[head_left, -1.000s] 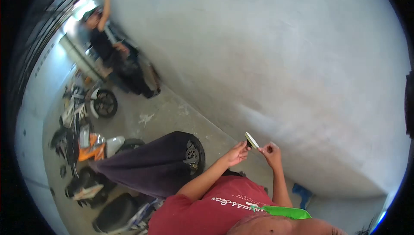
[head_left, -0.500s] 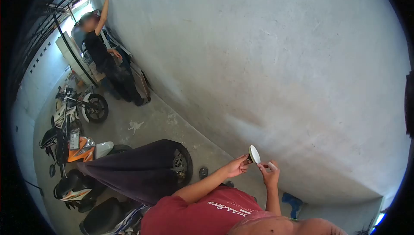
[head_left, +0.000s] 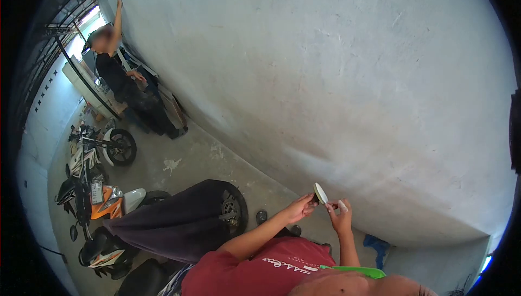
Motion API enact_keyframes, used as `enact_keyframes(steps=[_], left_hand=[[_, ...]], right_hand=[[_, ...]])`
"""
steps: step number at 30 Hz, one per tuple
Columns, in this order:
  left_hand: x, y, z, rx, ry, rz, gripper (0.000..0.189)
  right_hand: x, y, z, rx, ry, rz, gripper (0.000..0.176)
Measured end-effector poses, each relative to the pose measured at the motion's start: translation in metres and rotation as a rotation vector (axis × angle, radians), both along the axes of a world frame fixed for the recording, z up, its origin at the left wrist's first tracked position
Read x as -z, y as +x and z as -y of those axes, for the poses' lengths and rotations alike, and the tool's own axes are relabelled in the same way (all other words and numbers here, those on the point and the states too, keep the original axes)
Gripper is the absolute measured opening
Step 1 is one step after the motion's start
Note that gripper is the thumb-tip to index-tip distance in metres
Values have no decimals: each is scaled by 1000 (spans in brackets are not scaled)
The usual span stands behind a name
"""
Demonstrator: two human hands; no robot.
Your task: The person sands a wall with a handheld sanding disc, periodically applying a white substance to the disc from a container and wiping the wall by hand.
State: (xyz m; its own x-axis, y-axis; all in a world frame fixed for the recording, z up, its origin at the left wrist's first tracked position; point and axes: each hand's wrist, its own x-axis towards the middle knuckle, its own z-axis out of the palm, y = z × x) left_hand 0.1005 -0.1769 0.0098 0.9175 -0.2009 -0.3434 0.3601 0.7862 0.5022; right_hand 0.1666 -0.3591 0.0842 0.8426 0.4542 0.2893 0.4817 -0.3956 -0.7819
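My left hand is closed on the edge of a small round dish-like lid with a white face and a darker back, tilted on its side. My right hand is up beside it, with thumb and fingers pinched near the dish's lower rim. A pale patch shows on the right fingers; whether it is a small held piece or white paste, I cannot make out. Both hands are in front of a grey wall, apart from it.
A covered motorbike stands to the left, with an orange one and a white one beyond. Another person stands by the far wall with one arm raised against it. A blue item lies at lower right.
The view has shifted slightly, and the motorbikes sit lower in it. A green strap now shows at my shirt's neckline. My hands stay together at the white-faced dish.
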Motion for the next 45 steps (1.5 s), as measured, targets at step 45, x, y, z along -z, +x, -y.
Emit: enact_keyframes(steps=[45], left_hand=[[-55,65,17,-128,1269,133,38]], right_hand=[[-39,53,3,79,131,-451,23]])
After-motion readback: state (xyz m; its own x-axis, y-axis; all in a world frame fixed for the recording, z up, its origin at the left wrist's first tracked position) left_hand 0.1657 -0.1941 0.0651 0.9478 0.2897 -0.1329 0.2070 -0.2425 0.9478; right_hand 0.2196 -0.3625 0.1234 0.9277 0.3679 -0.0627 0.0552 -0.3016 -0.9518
